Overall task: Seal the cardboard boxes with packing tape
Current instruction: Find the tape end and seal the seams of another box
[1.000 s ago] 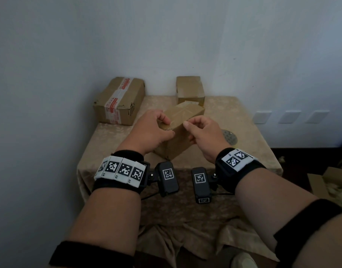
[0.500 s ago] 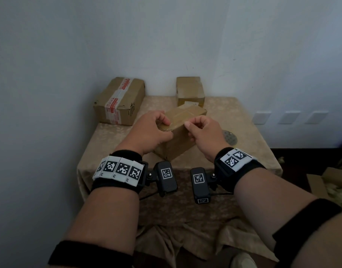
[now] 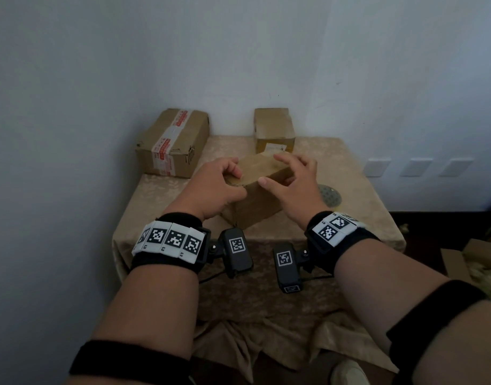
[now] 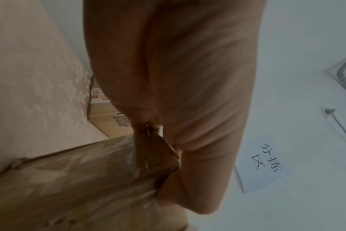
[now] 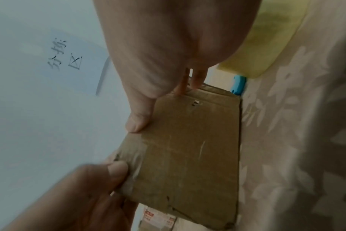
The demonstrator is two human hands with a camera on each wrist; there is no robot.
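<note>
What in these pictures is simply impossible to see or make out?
- Left hand fingertips on the middle box: hidden by the hand's back in the head view, blurred in the left wrist view.
- Label on the far box: too small to read.
- Blue object: mostly hidden behind the middle box, right wrist view.

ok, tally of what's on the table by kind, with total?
Brown cardboard boxes: 3, one with red-and-white printed tape, a small square one at the back, a plain one under both hands.
Round grey perforated disc: 1.
Yellow tape roll with a blue part: 1.
Total: 5.
</note>
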